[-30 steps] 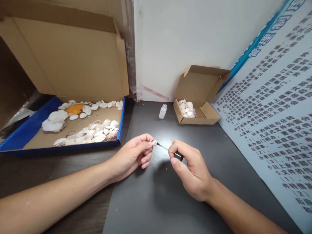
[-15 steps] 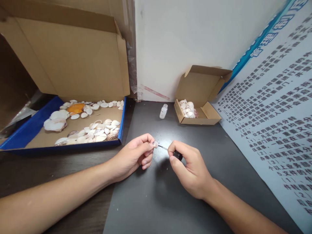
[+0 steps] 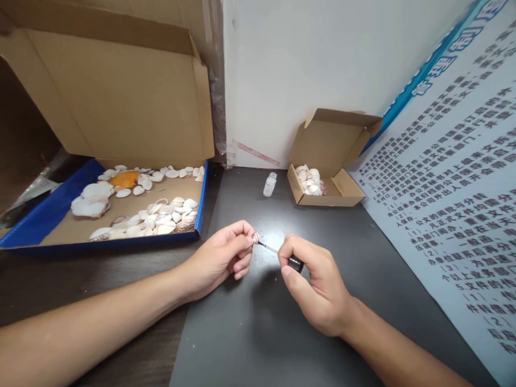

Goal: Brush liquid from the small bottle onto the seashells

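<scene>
Between thumb and fingertips, my left hand (image 3: 226, 252) pinches a small patterned seashell (image 3: 255, 237) above the dark table. My right hand (image 3: 316, 282) is closed around the black cap of a thin applicator brush (image 3: 296, 263). The brush's dark tip points left and meets the shell's lower right side. Behind both hands stands a small uncapped bottle (image 3: 270, 184) with a pale label, upright on the grey mat (image 3: 226, 333).
At the left lies an open blue-edged cardboard box (image 3: 203, 201) holding several white shells and one orange shell (image 3: 124, 179). A smaller open carton (image 3: 334, 200) with white shells stands at the back right. A printed sheet (image 3: 451, 215) covers the right side.
My right hand has shifted slightly, and the brush has tilted so its tip now sits at the shell's lower side. My left hand keeps its pinch on the seashell nearly in place.
</scene>
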Motion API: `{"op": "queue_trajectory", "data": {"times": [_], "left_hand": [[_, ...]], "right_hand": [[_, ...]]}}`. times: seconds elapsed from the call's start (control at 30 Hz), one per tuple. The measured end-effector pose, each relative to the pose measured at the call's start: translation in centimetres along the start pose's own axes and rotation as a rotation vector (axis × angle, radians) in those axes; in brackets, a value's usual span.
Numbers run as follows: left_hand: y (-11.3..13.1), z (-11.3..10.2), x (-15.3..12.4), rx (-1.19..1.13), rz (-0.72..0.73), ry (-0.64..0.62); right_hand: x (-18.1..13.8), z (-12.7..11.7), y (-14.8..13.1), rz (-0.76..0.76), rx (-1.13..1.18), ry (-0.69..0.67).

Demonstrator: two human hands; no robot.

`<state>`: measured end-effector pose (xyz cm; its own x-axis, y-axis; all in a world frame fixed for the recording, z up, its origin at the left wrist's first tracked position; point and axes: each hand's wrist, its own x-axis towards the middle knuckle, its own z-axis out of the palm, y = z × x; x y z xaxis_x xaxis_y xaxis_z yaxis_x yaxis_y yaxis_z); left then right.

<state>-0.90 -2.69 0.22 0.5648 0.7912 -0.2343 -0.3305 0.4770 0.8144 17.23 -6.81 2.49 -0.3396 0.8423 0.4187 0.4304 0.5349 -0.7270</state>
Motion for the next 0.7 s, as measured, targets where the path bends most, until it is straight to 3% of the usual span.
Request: {"op": "queue_trajectory", "data": {"times": [0.2,0.37,0.57,0.7], "left_hand": [[0.07,-0.02,-0.03,0.013,-0.002,-0.005],[0.01,0.10,-0.08,0.031,0.005,-0.003],[-0.01,0.19,-0.06,0.046,0.002,0.007],[0.04,0.12,0.03,0.055,0.002,0.012]], "right_hand": [[-0.07,0.03,0.00,0.073,-0.062,0.009],[-0.09,0.00,-0.08,-0.013,-0.004,0.003],[-0.02,0.12,0.01,0.068,-0.039,0.027],[-0.15,0.09,0.03,0.006,-0.006,0.009]]}}
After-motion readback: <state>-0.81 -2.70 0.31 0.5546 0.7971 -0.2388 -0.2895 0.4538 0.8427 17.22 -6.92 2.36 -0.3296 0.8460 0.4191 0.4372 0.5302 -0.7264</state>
